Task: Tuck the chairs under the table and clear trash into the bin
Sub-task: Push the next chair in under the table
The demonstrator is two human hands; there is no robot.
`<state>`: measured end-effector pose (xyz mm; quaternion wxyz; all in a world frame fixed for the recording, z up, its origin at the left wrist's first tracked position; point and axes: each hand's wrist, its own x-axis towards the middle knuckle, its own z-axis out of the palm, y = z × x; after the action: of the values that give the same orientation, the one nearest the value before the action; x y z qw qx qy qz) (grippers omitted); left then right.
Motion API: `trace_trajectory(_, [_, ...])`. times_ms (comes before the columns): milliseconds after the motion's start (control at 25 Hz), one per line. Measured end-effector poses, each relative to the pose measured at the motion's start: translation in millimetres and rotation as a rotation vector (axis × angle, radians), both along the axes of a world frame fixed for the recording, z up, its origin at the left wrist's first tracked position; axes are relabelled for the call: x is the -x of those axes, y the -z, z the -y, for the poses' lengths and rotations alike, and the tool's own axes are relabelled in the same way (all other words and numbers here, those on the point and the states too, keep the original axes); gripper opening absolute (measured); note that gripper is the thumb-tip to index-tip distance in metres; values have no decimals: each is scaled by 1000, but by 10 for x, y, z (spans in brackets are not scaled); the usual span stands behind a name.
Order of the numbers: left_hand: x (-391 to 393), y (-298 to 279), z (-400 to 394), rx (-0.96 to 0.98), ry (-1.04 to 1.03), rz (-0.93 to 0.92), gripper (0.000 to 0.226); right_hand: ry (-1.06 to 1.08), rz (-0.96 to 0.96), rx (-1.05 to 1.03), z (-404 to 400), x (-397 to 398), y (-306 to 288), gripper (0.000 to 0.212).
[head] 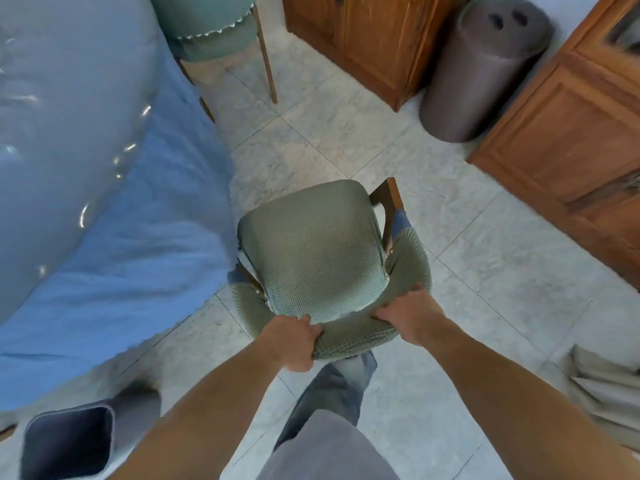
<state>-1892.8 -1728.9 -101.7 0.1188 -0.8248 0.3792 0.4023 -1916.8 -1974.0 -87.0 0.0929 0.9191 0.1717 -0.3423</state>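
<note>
Both forearms are reaching forward and down from the camera, and each hand is curling its grip around the padded backrest of the green chair (311, 258): the left hand (294, 341) is wrapping the rail's near left part, the right hand (408, 317) is pinching its right part. This chair is standing just beside the surface (52, 116), not yet tucked, its seat angled away from the hanging blue cloth (138, 254). Pushing it as it is now could, I judge, be catching a leg in that cloth, or scraping the tiled floor (433, 237). A second chair (214, 32) is sitting beyond the green chair, against the surface. A dark bin (69, 441) is standing nearer than the green chair, to its left; wooden cabinets (571, 133) and a grey cylinder (481, 71) are lining the room beyond it.
</note>
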Motion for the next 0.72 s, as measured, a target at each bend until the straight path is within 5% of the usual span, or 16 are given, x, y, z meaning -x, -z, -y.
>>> trace_trajectory(480, [-910,3,1548,46,-295,-140,67,-366,-134,132,1471,-1636,-70,64])
trace_trajectory(720, [-1061,1,2061,142,-862,-140,57,-616,-103,60,1902,-2431,-219,63])
